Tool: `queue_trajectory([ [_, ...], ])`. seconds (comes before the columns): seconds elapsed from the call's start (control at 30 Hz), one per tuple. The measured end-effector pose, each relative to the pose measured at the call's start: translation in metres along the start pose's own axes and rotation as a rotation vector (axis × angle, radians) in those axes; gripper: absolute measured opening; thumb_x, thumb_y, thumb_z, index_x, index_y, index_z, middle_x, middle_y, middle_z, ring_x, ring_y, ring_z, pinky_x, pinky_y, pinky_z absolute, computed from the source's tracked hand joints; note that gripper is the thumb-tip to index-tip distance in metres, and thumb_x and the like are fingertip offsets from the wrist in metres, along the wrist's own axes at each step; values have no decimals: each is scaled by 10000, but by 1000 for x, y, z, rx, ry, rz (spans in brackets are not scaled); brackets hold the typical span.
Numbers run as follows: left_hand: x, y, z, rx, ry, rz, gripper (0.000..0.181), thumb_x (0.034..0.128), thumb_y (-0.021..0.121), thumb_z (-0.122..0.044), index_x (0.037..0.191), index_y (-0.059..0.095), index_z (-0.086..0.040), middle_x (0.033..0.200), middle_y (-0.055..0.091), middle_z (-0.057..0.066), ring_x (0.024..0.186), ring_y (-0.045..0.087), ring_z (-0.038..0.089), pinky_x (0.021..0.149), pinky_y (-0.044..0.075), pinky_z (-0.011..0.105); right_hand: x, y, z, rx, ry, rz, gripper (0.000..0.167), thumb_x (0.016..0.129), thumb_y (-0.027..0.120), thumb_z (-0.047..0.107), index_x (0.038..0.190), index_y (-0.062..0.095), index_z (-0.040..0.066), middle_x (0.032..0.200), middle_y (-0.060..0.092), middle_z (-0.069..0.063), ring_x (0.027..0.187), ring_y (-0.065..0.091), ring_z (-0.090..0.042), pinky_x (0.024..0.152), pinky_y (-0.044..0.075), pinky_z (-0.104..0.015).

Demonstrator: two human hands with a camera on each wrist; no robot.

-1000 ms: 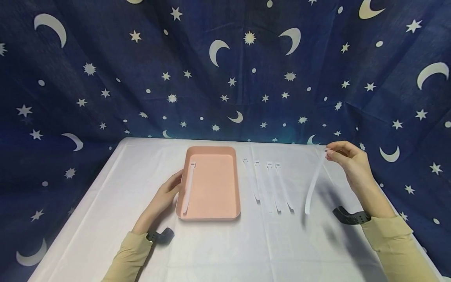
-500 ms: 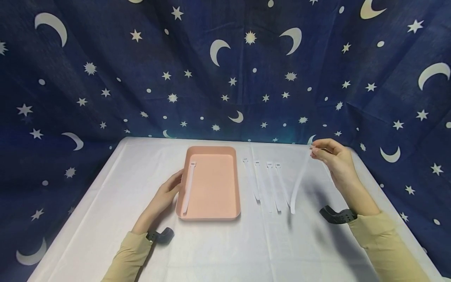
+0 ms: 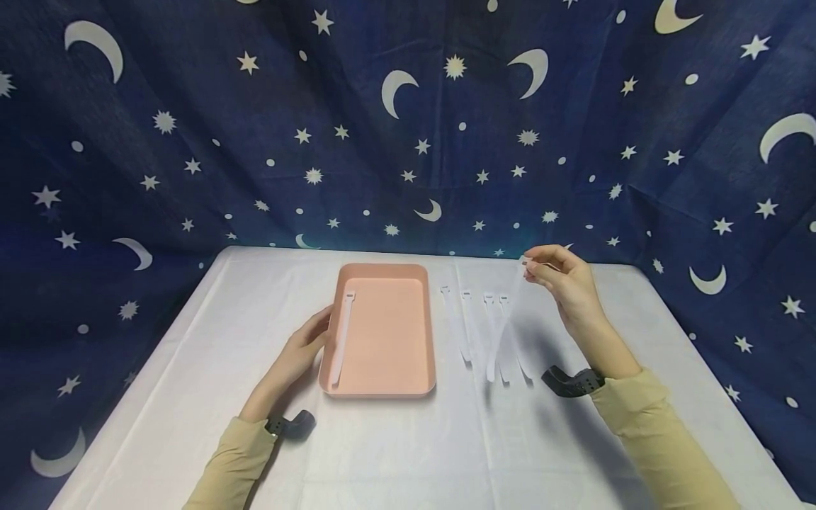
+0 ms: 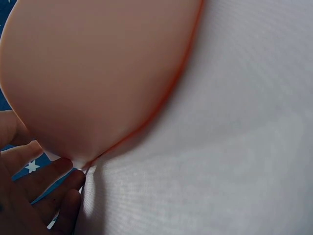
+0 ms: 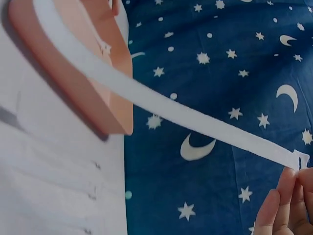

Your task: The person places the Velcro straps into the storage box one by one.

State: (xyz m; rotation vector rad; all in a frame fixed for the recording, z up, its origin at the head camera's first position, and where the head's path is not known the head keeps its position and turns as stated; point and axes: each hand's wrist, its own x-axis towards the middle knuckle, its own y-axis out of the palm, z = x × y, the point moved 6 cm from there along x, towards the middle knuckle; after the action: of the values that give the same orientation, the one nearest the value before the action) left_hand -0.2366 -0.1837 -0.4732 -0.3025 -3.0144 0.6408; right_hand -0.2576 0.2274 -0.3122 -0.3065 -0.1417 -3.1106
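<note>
My right hand (image 3: 567,287) pinches a white strap (image 3: 503,322) by its buckle end, and the strap hangs down above other straps on the table. In the right wrist view the strap (image 5: 181,115) runs from the fingertips across the picture. Against the left side of the pink tray (image 3: 389,340) rests my left hand (image 3: 302,350), its fingers fairly straight and partly hidden by the rim. The left wrist view shows the left hand (image 4: 41,188) touching the tray's edge. Inside the tray, near its left side, lies one white strap (image 3: 342,340).
Several white straps (image 3: 467,319) lie side by side on the white cloth-covered table (image 3: 408,453), to the right of the tray. A dark blue curtain (image 3: 357,92) with moons and stars hangs behind the table.
My right hand has moved left with the hanging strap, from the table's right side to above the row of straps. My left hand and the tray have stayed in place.
</note>
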Motion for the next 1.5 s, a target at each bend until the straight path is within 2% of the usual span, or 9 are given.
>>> queue_trajectory([
  [0.27,0,0,-1,2,-5,-5,536,1022,454,-288,1519,283,-185,1549,347,138,1430,327,373,1175,266,568,10,28,-7,-5,15,9,150,904,611,-21,949,649,117,877,628,52,747,631,-81,737,570,-168],
  [0.73,1,0,-3,-9,-8,-4,537,1019,463,-290,1518,288,-192,1548,353,125,1434,324,365,1173,262,579,27,78,-28,-37,136,19,158,897,620,3,922,646,157,849,638,70,722,619,-67,746,557,-175],
  [1.03,1,0,-3,-19,-4,0,533,1022,457,-274,1518,287,-184,1547,354,131,1429,332,365,1177,259,575,35,109,-47,-9,189,34,156,895,598,-24,927,641,122,822,643,69,700,627,-62,718,562,-176],
  [1.33,1,-1,-3,-22,1,-3,530,1021,460,-244,1517,289,-163,1544,356,140,1431,328,363,1183,257,561,42,135,-64,8,234,53,155,892,585,-37,1038,627,-8,795,620,45,712,613,-93,783,582,-256],
  [1.5,0,0,-4,-26,4,0,531,1022,458,-241,1518,286,-158,1544,353,146,1430,328,369,1179,260,567,45,149,-72,17,241,57,167,885,583,-51,1043,630,-29,755,621,54,669,615,-77,708,570,-209],
])
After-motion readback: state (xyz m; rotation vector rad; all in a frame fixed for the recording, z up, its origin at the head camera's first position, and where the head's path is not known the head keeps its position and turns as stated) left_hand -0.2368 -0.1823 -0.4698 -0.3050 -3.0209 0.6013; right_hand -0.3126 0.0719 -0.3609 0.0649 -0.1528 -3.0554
